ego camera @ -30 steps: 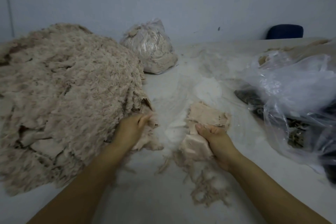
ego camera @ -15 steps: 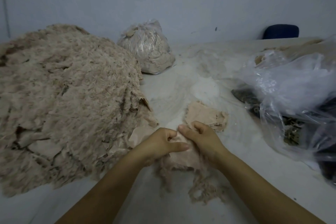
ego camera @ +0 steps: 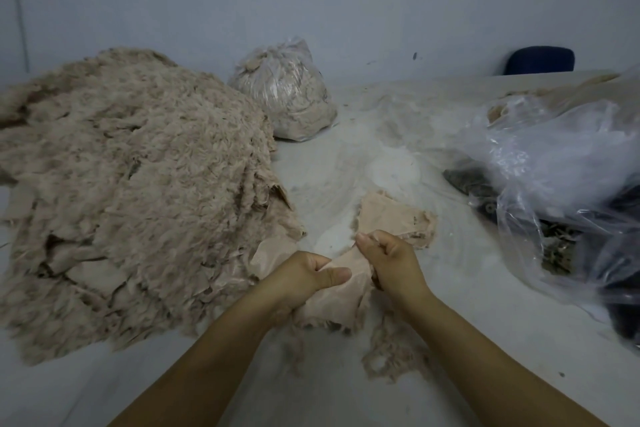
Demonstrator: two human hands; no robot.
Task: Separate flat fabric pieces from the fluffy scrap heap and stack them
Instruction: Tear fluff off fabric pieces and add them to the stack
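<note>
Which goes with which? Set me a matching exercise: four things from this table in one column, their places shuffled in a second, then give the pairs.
Things
1. fluffy scrap heap
2. fabric piece
3. tied plastic bag of scraps
4. small stack of flat pieces

Places
A. gripped between the left hand and right hand
B. at the back of the table, beside the heap
C. filling the left side of the table
D. on the table just beyond the hands

Pairs: 1-C, 2-A, 3-B, 4-D
</note>
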